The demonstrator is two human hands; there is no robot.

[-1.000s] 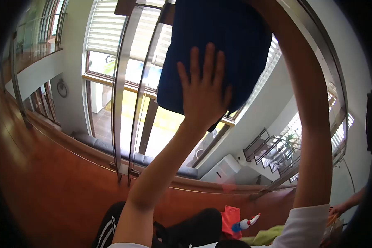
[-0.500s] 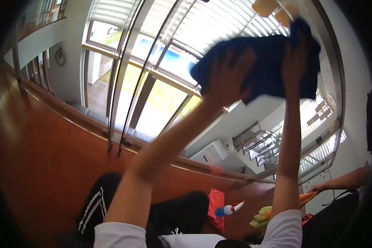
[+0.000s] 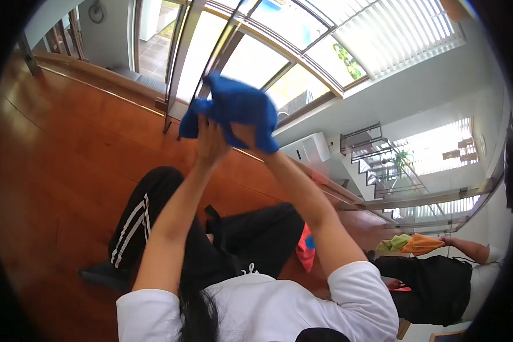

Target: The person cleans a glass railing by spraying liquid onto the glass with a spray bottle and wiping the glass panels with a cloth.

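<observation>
A crumpled blue cloth is held up in front of me, near the lower part of the metal-framed glass panel. My left hand grips its lower left part, with the fingers partly covered by a fold. Beside it, my right hand is closed on the cloth from below, its fingers mostly hidden in the fabric. Both hands are close together, and the cloth is slightly blurred.
Another person sits at the right, holding an orange cloth beside a green cloth. A red cloth lies on the wooden floor by my knee. A metal post stands ahead.
Both hands have come down and to the left with the blue cloth, which has gone from spread out to bunched up. The view has turned downward, showing more of the other person.
</observation>
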